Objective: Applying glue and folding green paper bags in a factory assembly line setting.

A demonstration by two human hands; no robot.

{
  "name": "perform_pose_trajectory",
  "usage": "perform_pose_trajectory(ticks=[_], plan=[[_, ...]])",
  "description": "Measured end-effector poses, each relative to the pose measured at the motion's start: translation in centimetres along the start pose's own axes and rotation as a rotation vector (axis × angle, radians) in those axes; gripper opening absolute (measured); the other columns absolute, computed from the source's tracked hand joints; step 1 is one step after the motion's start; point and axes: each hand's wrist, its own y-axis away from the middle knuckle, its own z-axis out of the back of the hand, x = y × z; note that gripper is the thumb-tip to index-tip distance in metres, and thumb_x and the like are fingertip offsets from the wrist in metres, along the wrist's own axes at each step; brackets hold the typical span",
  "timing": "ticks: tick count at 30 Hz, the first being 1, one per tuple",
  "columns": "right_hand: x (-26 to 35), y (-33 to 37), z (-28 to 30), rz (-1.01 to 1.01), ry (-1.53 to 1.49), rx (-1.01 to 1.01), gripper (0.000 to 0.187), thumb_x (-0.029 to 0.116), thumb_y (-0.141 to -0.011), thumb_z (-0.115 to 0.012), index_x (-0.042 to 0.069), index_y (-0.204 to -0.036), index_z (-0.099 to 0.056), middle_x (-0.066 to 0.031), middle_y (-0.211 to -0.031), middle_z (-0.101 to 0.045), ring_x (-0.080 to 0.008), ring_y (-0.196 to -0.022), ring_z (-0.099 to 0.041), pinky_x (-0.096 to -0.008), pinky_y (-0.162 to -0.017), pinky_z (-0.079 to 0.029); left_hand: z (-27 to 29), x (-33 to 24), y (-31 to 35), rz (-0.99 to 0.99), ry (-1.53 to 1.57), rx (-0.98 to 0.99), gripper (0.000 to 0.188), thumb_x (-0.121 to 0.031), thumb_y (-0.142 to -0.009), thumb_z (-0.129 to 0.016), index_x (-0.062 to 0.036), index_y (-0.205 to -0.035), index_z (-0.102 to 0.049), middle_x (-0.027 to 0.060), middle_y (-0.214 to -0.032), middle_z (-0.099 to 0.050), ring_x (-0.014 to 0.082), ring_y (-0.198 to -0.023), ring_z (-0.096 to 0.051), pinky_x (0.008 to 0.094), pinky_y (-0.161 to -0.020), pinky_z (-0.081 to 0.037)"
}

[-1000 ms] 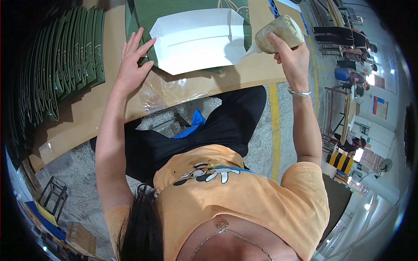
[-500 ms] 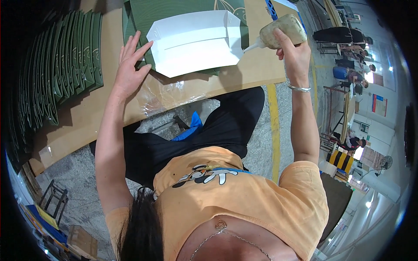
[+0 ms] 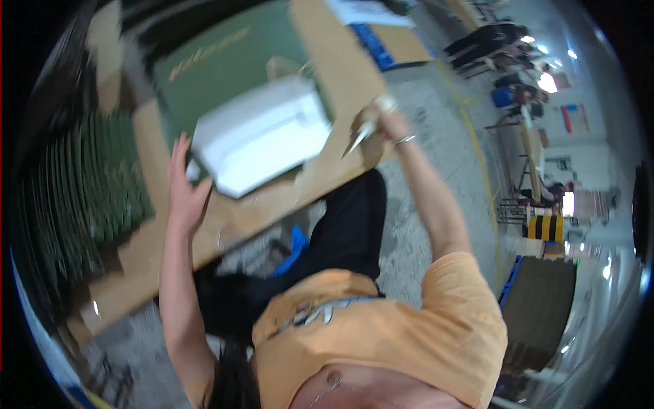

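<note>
A green paper bag with gold print lies flat on a brown-covered table. Its near end is folded out into a white panel with slanted corners. My left hand rests at the left edge of this panel, fingers stretched and thumb apart. To the right of the panel, apart from it, my right hand grips a squeeze glue bottle with a pale tapered nozzle. The nozzle points down and left over the table. Motion blurs the bottle and much of the bag.
A row of folded green paper bags stands packed on the left of the table. More dark green bags lie at the far left. Blue and brown material stands beyond the table's right end. Other people sit farther off at right.
My right hand has drawn the glue bottle away from the white panel's right corner, turning its nozzle toward me. The whole view has swung, so bag and table appear lower and tilted.
</note>
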Motion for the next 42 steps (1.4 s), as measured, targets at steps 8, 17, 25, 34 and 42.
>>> perform_pose_trajectory(ticks=[8,17,25,34,42], plan=[[4.0,2.8,-5.4,0.684,0.152,-0.420,0.054,0.001,-0.071,-0.061,0.003,-0.125,-0.051,-0.0242,-0.116,-0.058,-0.0414,-0.107,-0.055,-0.0465,-0.093,-0.047,2.1,1.5,1.7,-0.025,-0.103,0.057,0.071,-0.003,-0.075,-0.065,-0.0067,-0.141,-0.040,0.0134,-0.157,-0.026,0.0332,-0.147,-0.020,0.0436,-0.119,-0.017],[6.4,7.7,-5.7,1.122,0.745,0.122,0.079,0.010,-0.068,-0.072,0.019,-0.142,-0.044,-0.0157,-0.152,-0.032,-0.0390,-0.141,-0.028,-0.0540,-0.108,-0.033,1.4,0.9,1.6,-0.263,-0.817,0.238,0.057,-0.004,-0.081,-0.056,-0.0041,-0.137,-0.047,0.0165,-0.158,-0.023,0.0367,-0.146,-0.018,0.0542,-0.119,-0.006],[5.5,6.9,-9.5,1.186,0.698,0.116,0.062,0.039,-0.069,-0.080,0.005,-0.118,-0.061,-0.0192,-0.142,-0.044,-0.0397,-0.133,-0.039,-0.0568,-0.106,-0.035,-0.6,-2.8,1.3,-0.197,-0.841,0.216,0.074,-0.033,-0.074,-0.072,0.0114,-0.129,-0.047,0.0226,-0.146,-0.038,0.0392,-0.137,-0.032,0.0532,-0.115,-0.019],[7.3,7.2,-13.1,0.680,0.131,-0.227,0.065,0.038,-0.070,-0.083,-0.001,-0.116,-0.057,-0.0211,-0.106,-0.060,-0.0374,-0.102,-0.057,-0.0444,-0.089,-0.047,-5.0,-1.9,-0.2,0.010,-0.590,-0.270,0.036,-0.029,-0.083,-0.070,0.0026,-0.099,-0.065,0.0181,-0.119,-0.057,0.0360,-0.113,-0.050,0.0469,-0.098,-0.036],[4.8,7.4,-14.0,0.768,-0.062,-0.207,0.066,0.044,-0.071,-0.081,0.004,-0.119,-0.061,-0.0267,-0.128,-0.049,-0.0409,-0.117,-0.048,-0.0461,-0.100,-0.041,-5.5,-2.0,0.7,-0.048,-0.491,-0.237,0.039,-0.034,-0.082,-0.071,-0.0048,-0.107,-0.065,0.0138,-0.120,-0.054,0.0341,-0.120,-0.044,0.0488,-0.102,-0.031]])
